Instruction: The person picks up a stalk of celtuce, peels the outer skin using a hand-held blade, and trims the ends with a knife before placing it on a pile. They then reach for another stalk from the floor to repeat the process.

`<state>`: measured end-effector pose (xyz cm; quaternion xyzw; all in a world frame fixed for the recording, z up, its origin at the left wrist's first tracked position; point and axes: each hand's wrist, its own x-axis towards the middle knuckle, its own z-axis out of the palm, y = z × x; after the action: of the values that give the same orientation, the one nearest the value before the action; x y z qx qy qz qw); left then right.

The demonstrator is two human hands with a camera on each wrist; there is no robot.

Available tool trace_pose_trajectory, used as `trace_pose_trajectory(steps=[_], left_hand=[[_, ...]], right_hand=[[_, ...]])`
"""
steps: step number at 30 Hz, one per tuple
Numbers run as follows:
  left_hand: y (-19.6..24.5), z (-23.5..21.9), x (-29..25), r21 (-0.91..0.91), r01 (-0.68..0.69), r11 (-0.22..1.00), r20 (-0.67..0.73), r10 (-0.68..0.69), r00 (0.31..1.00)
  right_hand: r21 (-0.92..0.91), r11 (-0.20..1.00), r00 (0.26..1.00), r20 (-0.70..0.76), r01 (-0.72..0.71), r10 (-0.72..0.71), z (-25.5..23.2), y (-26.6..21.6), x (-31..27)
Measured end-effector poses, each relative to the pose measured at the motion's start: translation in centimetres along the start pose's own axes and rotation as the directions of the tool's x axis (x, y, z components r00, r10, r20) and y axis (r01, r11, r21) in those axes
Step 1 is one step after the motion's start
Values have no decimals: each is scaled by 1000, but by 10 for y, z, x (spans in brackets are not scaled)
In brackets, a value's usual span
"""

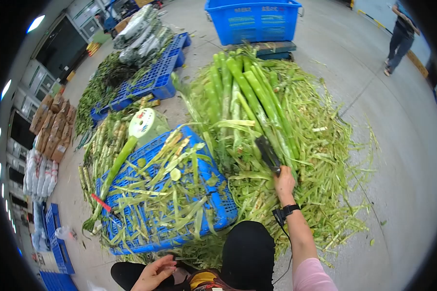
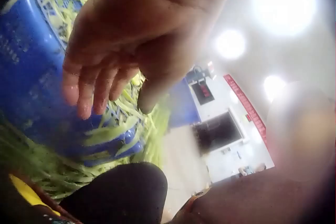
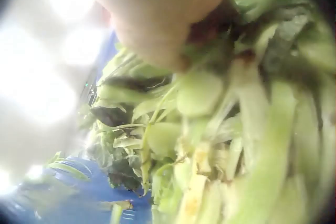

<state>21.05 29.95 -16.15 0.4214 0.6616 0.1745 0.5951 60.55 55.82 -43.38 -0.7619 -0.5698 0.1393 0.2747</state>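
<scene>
In the head view the right hand (image 1: pixel 284 183) grips the handle of a dark, wide blade (image 1: pixel 268 154) over the peel pile (image 1: pixel 325 145). Just beyond the blade lie thick peeled green stems (image 1: pixel 262 97). The right wrist view shows part of that hand (image 3: pixel 157 14), blurred, above cut stems and peels (image 3: pixel 252 129); the blade cannot be made out there. Low in the head view, the left hand (image 1: pixel 155 272) is near the lap, holding nothing. Its fingers hang loosely bent in the left wrist view (image 2: pixel 131 40), beside the blue crate (image 2: pixel 31 77).
An overturned-looking blue crate (image 1: pixel 218 194) bears peel strips, with a long stem (image 1: pixel 119 165) and a red-handled tool (image 1: pixel 101 202) at its left. A round white-topped object (image 1: pixel 143 123) stands behind. Farther off are a blue bin (image 1: pixel 255 24), a blue pallet (image 1: pixel 162 89) and a standing person (image 1: pixel 403 36).
</scene>
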Motion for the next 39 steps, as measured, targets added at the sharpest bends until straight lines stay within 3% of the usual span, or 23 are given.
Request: trace_pose_trajectory(steps=[8,16,19,24,27,32,35,39], left_hand=[[-30,-20,-59,-178,17,984,-232,-59,971],[-54,-20,-75,-181,15,983,-192,-51,980],[-63,-21,-76,-156,21,987,-170,-48,984],[-66,-17,-71,-154,31,988,-144,-54,988],[-63,-12,-68,-181,13,983,-117,-34,993],[-62,-8,-63,-195,25,981,-87,-42,995],[-77,-5,-64,-208,49,977,-97,-71,993],[-74,1,-64,-212,70,975,-104,-94,990]], right_hand=[[-106,994,999,-39,-28,24,19,8,-8],[-236,971,994,-110,-28,2,22,-1,4],[-111,987,993,5,-116,117,-2,-5,18],[56,998,1000,-13,-7,8,-32,3,0],[97,995,999,34,-33,29,-24,16,-8],[175,978,992,-45,-111,121,-11,12,-1],[196,979,991,-101,-62,83,12,2,12],[69,994,988,-124,-80,88,32,-9,16]])
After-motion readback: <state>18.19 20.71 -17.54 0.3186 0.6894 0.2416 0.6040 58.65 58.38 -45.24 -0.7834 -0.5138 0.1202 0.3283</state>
